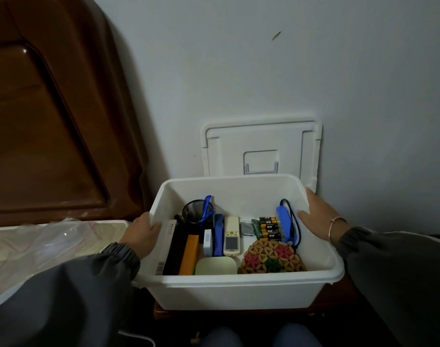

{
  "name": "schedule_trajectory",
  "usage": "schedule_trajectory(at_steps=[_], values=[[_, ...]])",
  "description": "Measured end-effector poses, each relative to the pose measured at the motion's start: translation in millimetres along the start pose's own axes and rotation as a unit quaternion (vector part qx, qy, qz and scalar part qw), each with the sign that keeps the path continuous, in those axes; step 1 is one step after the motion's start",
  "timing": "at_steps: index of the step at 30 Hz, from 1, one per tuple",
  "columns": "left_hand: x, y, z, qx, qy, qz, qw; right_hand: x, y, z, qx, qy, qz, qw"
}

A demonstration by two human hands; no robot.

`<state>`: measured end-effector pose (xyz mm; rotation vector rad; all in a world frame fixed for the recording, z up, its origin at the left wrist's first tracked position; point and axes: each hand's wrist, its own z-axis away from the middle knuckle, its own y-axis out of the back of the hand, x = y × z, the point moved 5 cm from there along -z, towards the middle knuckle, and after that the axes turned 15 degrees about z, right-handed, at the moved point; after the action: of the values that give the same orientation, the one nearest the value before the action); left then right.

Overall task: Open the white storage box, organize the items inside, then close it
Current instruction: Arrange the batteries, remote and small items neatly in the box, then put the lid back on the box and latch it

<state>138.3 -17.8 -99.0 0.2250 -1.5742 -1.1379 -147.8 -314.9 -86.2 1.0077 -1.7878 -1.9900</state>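
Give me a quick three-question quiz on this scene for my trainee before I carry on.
1. True or false: the lid is closed on the white storage box.
2. The batteries lie: A) at the box's front left, B) towards its back right, C) outside the box.
3. Fill in: the left hand and the right hand each hold the box by its ___.

Key: 1 false, it stands against the wall behind the box; 2 B; 3 rim.

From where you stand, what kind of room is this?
Probably a bedroom: a wooden headboard, a bed below it, and the white storage box sitting on a wooden stand beside the bed.
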Motion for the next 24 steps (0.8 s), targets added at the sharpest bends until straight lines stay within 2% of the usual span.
schedule_trajectory(at_steps=[4,7,9,15,19,24], values=[[29,10,-30,-0.015,-0.032,-0.039,0.999,15,11,-23,0.037,-0.012,-0.001,0.999],[65,9,-60,0.001,-0.097,-0.033,0.995,38,31,-59,0.086,-0.046,0.016,0.995],[90,-2,-82,0.007,-0.112,-0.007,0.994,55,42,-87,0.086,-0.067,0.019,0.994],[127,-54,-142,0.006,-0.07,0.14,0.988,94,37,-153,0.072,-0.167,-0.088,0.979],[135,-74,-177,-0.002,-0.042,0.168,0.985,106,16,-184,0.048,-0.213,-0.164,0.962],[137,-94,-202,-0.063,-0.025,0.168,0.984,98,-4,-205,0.061,-0.204,-0.234,0.949]])
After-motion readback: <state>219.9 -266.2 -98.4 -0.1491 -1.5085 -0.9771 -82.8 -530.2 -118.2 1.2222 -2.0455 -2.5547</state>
